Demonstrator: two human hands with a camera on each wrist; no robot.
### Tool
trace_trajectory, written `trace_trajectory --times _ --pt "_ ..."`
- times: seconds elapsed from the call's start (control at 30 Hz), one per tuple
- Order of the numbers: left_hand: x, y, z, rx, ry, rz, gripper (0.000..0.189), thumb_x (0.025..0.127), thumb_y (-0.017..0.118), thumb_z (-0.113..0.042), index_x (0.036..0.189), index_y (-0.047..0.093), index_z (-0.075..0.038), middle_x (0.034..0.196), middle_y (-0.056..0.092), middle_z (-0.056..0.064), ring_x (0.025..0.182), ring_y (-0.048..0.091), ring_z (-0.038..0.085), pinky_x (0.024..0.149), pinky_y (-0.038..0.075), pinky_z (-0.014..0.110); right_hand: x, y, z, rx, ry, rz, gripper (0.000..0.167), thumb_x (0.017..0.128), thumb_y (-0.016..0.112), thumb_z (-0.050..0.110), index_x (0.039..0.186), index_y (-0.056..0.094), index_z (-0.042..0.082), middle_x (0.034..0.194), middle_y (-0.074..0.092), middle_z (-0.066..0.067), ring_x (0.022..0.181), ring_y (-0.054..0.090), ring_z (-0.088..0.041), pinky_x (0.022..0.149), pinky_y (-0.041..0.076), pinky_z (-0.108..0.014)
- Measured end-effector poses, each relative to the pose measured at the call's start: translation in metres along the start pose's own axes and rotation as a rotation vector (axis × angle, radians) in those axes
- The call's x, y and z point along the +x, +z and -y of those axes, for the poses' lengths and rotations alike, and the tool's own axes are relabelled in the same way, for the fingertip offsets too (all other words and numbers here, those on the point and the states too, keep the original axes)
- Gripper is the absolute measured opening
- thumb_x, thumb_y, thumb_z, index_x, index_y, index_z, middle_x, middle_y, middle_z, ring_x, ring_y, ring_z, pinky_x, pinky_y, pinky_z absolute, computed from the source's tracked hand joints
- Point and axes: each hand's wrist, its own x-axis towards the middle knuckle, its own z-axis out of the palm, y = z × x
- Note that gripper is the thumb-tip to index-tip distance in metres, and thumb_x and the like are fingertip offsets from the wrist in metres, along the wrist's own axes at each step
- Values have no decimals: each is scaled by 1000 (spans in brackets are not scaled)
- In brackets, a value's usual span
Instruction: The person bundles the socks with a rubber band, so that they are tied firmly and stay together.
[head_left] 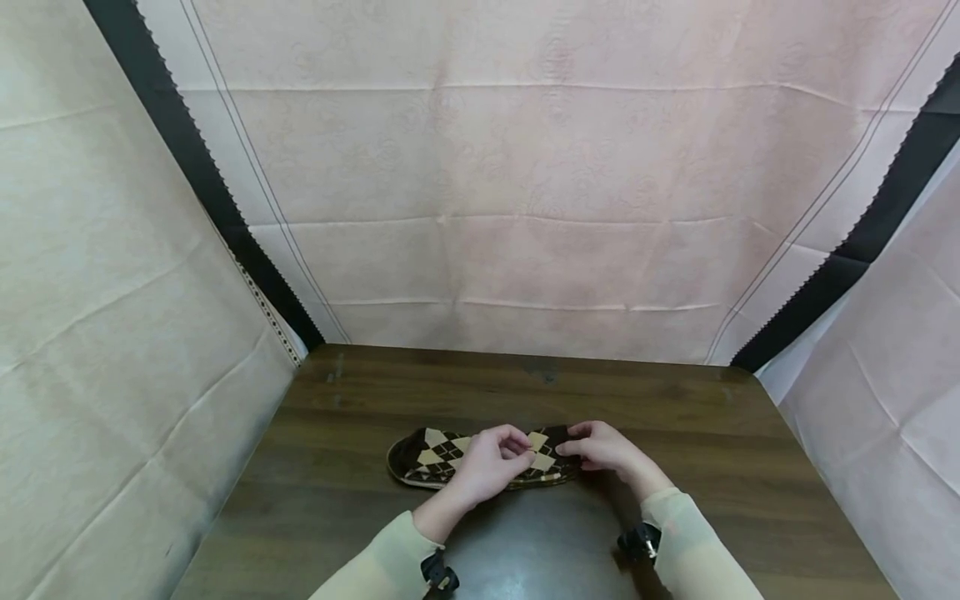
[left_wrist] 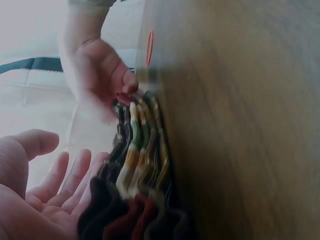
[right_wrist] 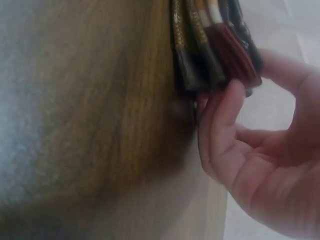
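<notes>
A flat stack of argyle socks point(head_left: 438, 454) lies lengthwise on the table, dark brown with cream diamonds on top. In the left wrist view, the edge of the sock stack point(left_wrist: 137, 160) shows several layers in black, cream, green, orange and dark red. My left hand point(head_left: 491, 462) is over the middle of the stack, its fingers loosely bent and nothing visible between them. At the right end, my right hand point(head_left: 603, 450) pinches the socks. The right wrist view has that hand's fingers point(right_wrist: 227, 112) against the end of the sock layers point(right_wrist: 227, 55).
The brown wooden table point(head_left: 360, 533) reaches back to a pale creased cloth wall point(head_left: 525, 167). More pale cloth stands on the left point(head_left: 112, 333) and right. A thin orange-red loop point(left_wrist: 149, 48) appears in the left wrist view; its kind is unclear.
</notes>
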Motion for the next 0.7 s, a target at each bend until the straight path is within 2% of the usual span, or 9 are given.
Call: trace_trajectory --times 0.17,0.37,0.5,0.6,0.7 --pt "0 11 1 -3 10 16 12 96 80 -16 104 76 -8 93 74 -4 80 69 11 71 56 27 -1 -4 -1 47 -20 52 69 95 80 21 147 50 -13 134 63 -24 112 67 -30 93 61 -50" --pt "2 15 7 12 3 -1 11 95 80 -13 104 76 -7 92 74 -5 82 69 9 73 56 27 -1 -5 -2 141 -56 76 78 95 80 16 157 39 -8 128 65 -26 107 70 -33 92 61 -52" --pt "3 18 11 36 37 -8 14 96 79 -11 107 76 -4 96 76 -3 88 72 12 78 58 28 0 -6 -5 156 -59 85 77 96 79 16 158 39 -7 125 66 -24 103 71 -29 89 62 -48" --pt "2 23 13 124 109 -20 18 94 79 -9 111 77 -5 104 76 3 98 72 19 84 58 31 0 -7 -6 137 -49 80 73 97 78 19 156 43 -5 114 68 -18 93 69 -23 80 62 -40" --pt "1 30 13 250 161 -43 27 91 83 -11 117 77 -10 114 75 3 108 70 22 90 57 35 0 -7 -7 113 -26 84 69 98 75 24 154 46 -3 101 67 -11 80 64 -19 69 56 -32"
